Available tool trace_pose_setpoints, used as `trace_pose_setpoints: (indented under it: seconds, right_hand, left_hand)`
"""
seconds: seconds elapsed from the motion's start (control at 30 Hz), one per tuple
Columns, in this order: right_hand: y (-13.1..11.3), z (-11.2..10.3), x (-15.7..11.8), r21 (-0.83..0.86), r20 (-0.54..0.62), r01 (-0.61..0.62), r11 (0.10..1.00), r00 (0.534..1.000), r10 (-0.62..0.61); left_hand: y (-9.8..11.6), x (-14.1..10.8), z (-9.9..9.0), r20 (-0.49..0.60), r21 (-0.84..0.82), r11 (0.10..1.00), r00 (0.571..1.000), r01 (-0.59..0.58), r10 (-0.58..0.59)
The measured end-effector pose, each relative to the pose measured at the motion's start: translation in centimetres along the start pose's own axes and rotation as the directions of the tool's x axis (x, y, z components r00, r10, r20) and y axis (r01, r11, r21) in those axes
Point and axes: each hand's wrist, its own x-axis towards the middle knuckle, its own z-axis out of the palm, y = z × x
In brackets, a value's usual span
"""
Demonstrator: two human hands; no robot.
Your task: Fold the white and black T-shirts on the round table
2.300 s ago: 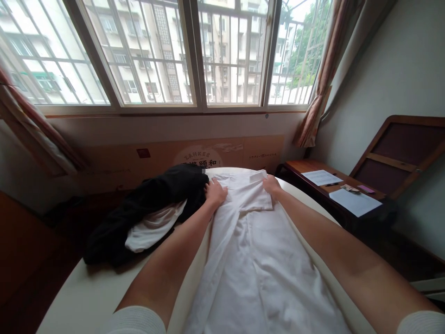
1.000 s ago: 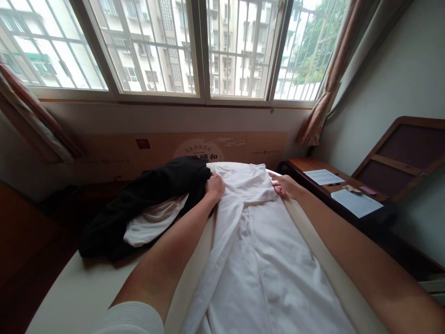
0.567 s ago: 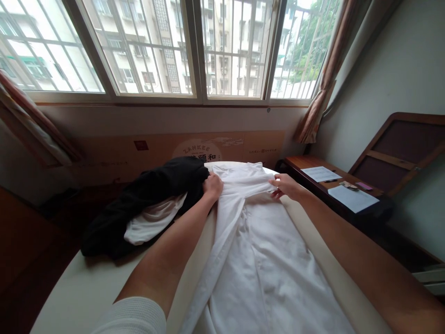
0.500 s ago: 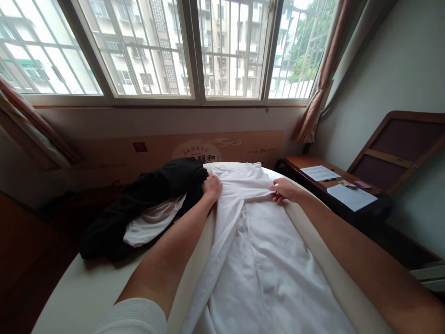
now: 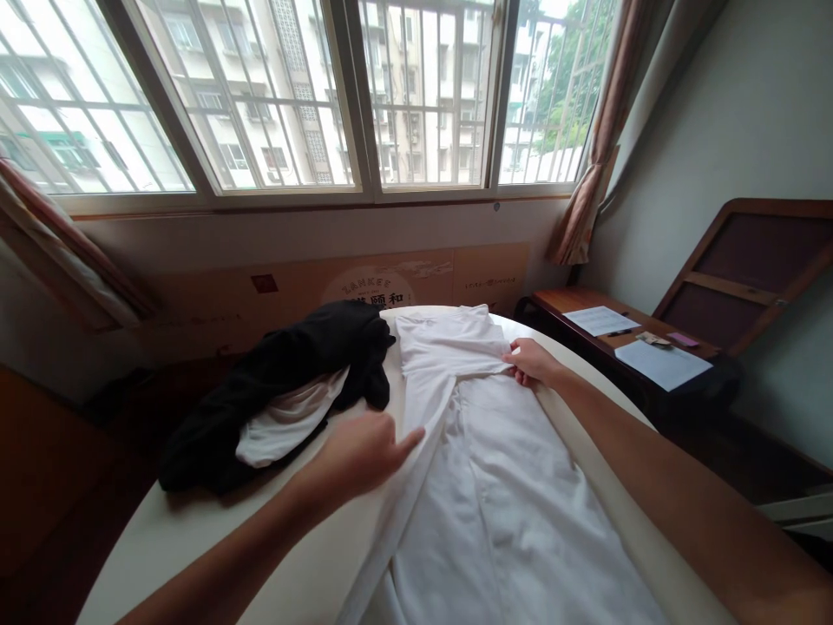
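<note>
Right hand (image 5: 532,362) in a narrow pinch, thumb and fingers closed on a fold of the white garment (image 5: 495,521)! Left hand (image 5: 357,456) is open and wide, holding nothing, with the index fingertip (image 5: 416,438) right at the garment's long edge; from this angle, hard to say whether it's actually touching. The garment lies lengthwise down the cream padded surface (image 5: 195,529), a folded band running across it by the right hand. Just to its left sits a heap of black clothing (image 5: 286,382), with a white cloth (image 5: 290,430) bunched against it. Beyond, a printed cardboard panel (image 5: 370,286) stands below the barred window (image 5: 423,95). Off to the right, two paper sheets (image 5: 662,365) lie on a low wooden table (image 5: 560,299).
</note>
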Motion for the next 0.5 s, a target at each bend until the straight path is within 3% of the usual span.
trace_pose_setpoints:
  seconds: [0.07, 0.13, 0.23, 0.33, 0.4, 0.5]
  right_hand:
    - [-0.1, 0.1, -0.3, -0.056, -0.027, 0.01, 0.998, 1.0, -0.011]
    - [-0.4, 0.2, -0.9, -0.128, -0.069, 0.025, 0.992, 0.997, -0.034]
    - [-1.1, 0.2, -2.3, -0.247, -0.15, 0.054, 0.968, 0.984, -0.093]
    - [-1.9, 0.5, -5.0, -0.432, -0.231, 0.087, 0.898, 0.951, -0.204]
    - [-2.3, 1.2, -7.5, -0.58, -0.168, 0.183, 0.793, 0.926, -0.337]
    - [-2.4, 2.8, -11.7, -0.567, 0.154, 0.486, 0.665, 0.856, -0.494]
  left_hand:
    - [-0.4, -4.7, 0.2, 0.174, -0.043, 0.996, 0.981, -0.084, 0.09]
    - [-0.7, -8.4, 0.6, 0.23, -0.028, 0.991, 0.963, -0.134, 0.137]
    - [-0.5, -11.7, 0.8, 0.214, 0.018, 0.983, 0.961, -0.183, 0.175]
    - [0.3, -12.9, 0.0, 0.145, -0.064, 0.976, 0.966, -0.206, 0.214]
    - [1.1, -13.0, -0.6, 0.132, -0.263, 0.94, 0.957, -0.219, 0.26]
    - [2.7, -12.6, 0.2, 0.109, -0.551, 0.781, 0.903, -0.293, 0.416]
